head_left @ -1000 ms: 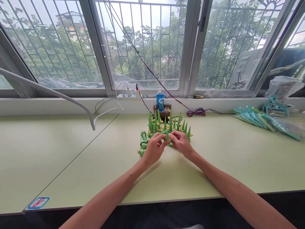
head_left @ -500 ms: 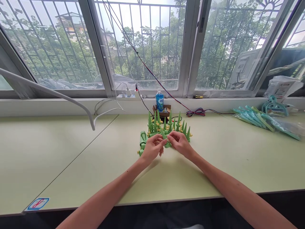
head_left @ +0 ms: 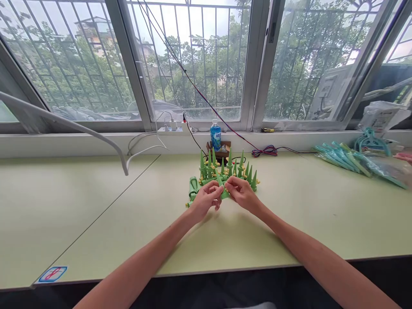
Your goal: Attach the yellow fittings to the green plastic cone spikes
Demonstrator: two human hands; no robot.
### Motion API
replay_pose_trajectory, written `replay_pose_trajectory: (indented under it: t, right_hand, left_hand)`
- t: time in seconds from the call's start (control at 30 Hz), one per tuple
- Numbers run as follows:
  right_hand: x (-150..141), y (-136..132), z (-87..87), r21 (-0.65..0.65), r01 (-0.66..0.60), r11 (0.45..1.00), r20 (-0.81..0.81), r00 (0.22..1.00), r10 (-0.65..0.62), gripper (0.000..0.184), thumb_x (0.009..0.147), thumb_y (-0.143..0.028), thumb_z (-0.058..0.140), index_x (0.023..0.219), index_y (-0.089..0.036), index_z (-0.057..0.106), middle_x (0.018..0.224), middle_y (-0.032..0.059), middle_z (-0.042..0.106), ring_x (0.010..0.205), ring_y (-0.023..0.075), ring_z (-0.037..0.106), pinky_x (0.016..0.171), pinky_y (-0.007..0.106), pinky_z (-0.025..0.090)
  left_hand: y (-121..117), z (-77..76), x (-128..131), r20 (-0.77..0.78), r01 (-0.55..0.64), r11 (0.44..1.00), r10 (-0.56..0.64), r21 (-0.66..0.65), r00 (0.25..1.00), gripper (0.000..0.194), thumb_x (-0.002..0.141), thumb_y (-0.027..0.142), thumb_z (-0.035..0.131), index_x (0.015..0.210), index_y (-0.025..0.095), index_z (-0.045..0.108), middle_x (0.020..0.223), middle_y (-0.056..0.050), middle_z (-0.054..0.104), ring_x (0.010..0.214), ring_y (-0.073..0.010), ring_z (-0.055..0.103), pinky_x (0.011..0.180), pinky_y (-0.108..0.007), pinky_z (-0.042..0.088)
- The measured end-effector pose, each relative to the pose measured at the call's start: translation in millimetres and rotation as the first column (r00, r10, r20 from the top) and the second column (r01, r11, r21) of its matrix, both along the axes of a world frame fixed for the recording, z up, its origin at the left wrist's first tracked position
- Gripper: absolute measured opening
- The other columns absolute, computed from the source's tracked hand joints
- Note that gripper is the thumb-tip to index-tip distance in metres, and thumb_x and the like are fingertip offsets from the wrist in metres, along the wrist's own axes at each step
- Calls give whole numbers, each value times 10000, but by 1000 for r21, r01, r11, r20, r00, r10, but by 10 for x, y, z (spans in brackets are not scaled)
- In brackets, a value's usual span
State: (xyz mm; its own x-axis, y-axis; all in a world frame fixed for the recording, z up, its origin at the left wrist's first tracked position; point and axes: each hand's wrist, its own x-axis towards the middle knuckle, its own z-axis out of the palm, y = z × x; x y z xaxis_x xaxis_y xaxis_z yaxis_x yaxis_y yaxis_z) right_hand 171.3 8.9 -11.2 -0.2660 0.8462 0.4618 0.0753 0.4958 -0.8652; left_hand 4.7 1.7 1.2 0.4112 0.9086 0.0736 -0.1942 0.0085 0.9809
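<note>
My left hand (head_left: 206, 200) is closed around a green plastic watering spike (head_left: 224, 195), its cone pointing up and leaning slightly left. From the other side, my right hand (head_left: 243, 194) pinches the same spike near its middle, where a little yellow shows; the fingertips hide most of that part. Just behind the hands stands a cluster of similar green spikes (head_left: 229, 161) with yellow valves, cones upright. Several more green spike pieces (head_left: 193, 185) lie on their sides by my left hand.
Behind the spikes, a blue bottle (head_left: 215, 136) stands at a small cardboard box (head_left: 227, 148). A coiled cable (head_left: 264, 150) lies near the sill. Bagged teal hangers (head_left: 343, 158) are at the right. A white cable (head_left: 96, 134) hangs over the pale green table (head_left: 128, 231) at left.
Both hands have shifted very slightly left with the spike, which stays between them. Something pink has come into view at the far right edge.
</note>
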Motion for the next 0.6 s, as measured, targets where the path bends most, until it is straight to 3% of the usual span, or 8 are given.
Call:
replay_pose_trajectory:
  t: [0.13, 0.27, 0.33, 0.43, 0.6]
  right_hand:
    - [-6, 1, 5, -41, -20, 999, -40, 999, 18, 279, 897, -406, 532, 720, -197, 480, 539, -69, 336, 437, 66, 298, 406, 213, 239]
    - [-16, -3, 11, -87, -44, 995, -76, 996, 38, 293, 888, -423, 540, 713, -200, 472, 486, -82, 329, 401, 65, 294, 386, 209, 236]
    - [-22, -9, 23, -112, -62, 992, -99, 994, 51, 300, 879, -428, 547, 702, -202, 463, 466, -88, 328, 385, 63, 286, 375, 208, 240]
    - [-31, -18, 40, -153, -83, 985, -126, 990, 64, 304, 863, -426, 552, 680, -208, 445, 440, -93, 333, 365, 63, 278, 360, 207, 243]
    - [-38, -7, 36, -205, -92, 975, -149, 987, 62, 266, 828, -400, 558, 677, -212, 444, 417, -101, 322, 345, 65, 272, 343, 207, 238]
  left_hand:
    - [-10, -21, 23, -68, -60, 985, 72, 163, 995, 342, 769, 470, 683, 821, 187, 498, 678, 57, 470, 430, -52, 457, 395, -215, 400]
    - [-7, -62, 33, -164, -106, 924, 176, 366, 971, 287, 816, 443, 629, 795, 193, 487, 667, 48, 454, 415, -60, 448, 380, -211, 370]
    - [-14, -74, 33, -208, -133, 865, 262, 484, 943, 260, 826, 419, 617, 769, 191, 507, 708, 28, 453, 464, -64, 451, 392, -199, 354]
    - [-31, -74, 20, -246, -137, 733, 389, 667, 888, 187, 842, 369, 602, 778, 196, 575, 788, -6, 462, 565, -84, 460, 459, -197, 364]
    - [-43, -74, -18, -277, -45, 598, 434, 800, 857, 151, 885, 339, 549, 883, 227, 650, 796, -35, 499, 623, -122, 451, 567, -229, 382]
